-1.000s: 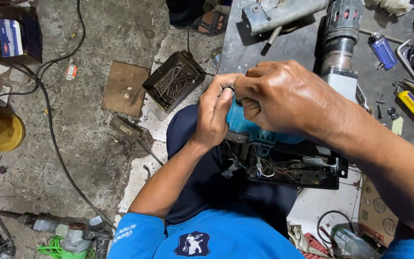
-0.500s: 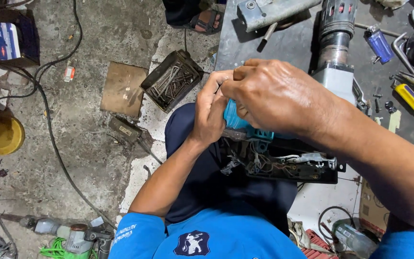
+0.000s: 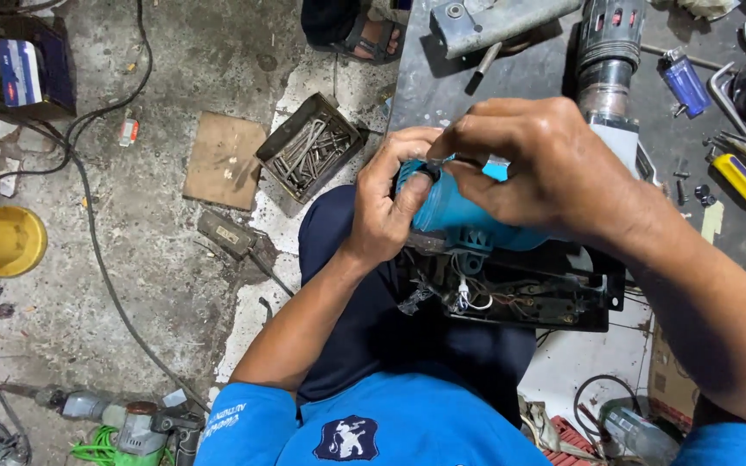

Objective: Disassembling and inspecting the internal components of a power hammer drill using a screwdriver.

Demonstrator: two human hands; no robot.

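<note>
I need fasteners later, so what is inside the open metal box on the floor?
The metal box holds a loose heap of long bolts or nails, lying crisscross. Whatever lies beneath the top layer, and the box bottom, is covered. The kind of fastener is too small to tell.

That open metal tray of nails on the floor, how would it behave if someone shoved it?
The metal tray probably feels heavy, being full of nails. It likely scrapes rather than slides on the rough floor. Loose nails could rattle out.

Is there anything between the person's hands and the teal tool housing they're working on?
No. The left hand and right hand both rest directly on the teal tool housing; nothing visible sits between.
</note>
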